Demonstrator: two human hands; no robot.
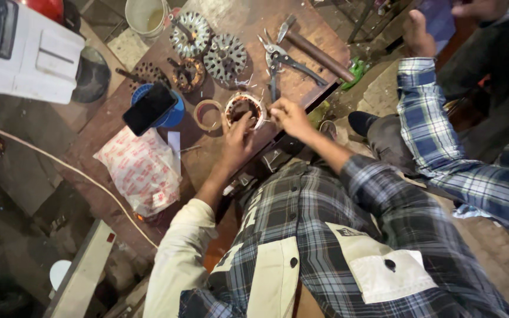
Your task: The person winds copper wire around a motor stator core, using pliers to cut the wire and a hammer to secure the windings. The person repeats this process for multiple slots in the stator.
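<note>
A round motor stator with copper windings [244,107] lies on a brown wooden table [219,159]. My left hand [237,143] rests on its near side, fingers spread over the rim. My right hand [288,116] is just right of it, fingertips pinched at the stator's edge, apparently on a thin wire. Both forearms reach out from a plaid shirt.
Two toothed metal discs [225,57], a second wound ring [187,74], a tape ring [209,114], pliers [281,58], a hammer [316,52], a phone on a blue tub [150,108] and a printed bag [142,168] lie on the table. Another person in plaid sits at right [443,147].
</note>
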